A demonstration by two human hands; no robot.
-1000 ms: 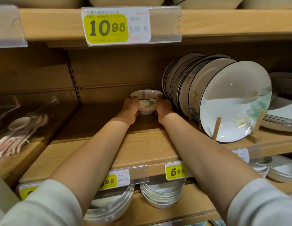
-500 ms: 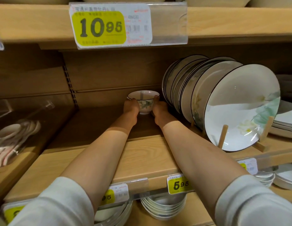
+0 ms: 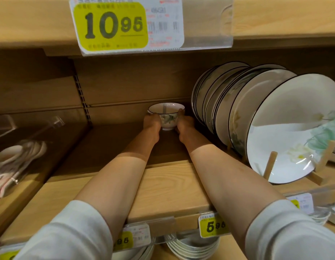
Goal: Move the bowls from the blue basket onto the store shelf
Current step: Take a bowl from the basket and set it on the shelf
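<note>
A small white bowl (image 3: 167,117) with a green leaf print and a dark rim stands upright deep on the wooden store shelf (image 3: 166,186), close to the back wall. My left hand (image 3: 152,123) grips its left side and my right hand (image 3: 184,125) grips its right side, fingers curled round the wall. Both forearms reach far in over the shelf board. The blue basket is out of view.
A row of upright dark-rimmed plates (image 3: 271,124) on a wooden rack stands just right of the bowl. A clear box of ceramic spoons (image 3: 16,158) sits at the left. The upper shelf carries a 10.95 price tag (image 3: 125,25). Stacked bowls (image 3: 193,246) fill the shelf below.
Both hands have pushed the bowl further back along the shelf toward the rear wall, and my head has moved closer to the shelf.
</note>
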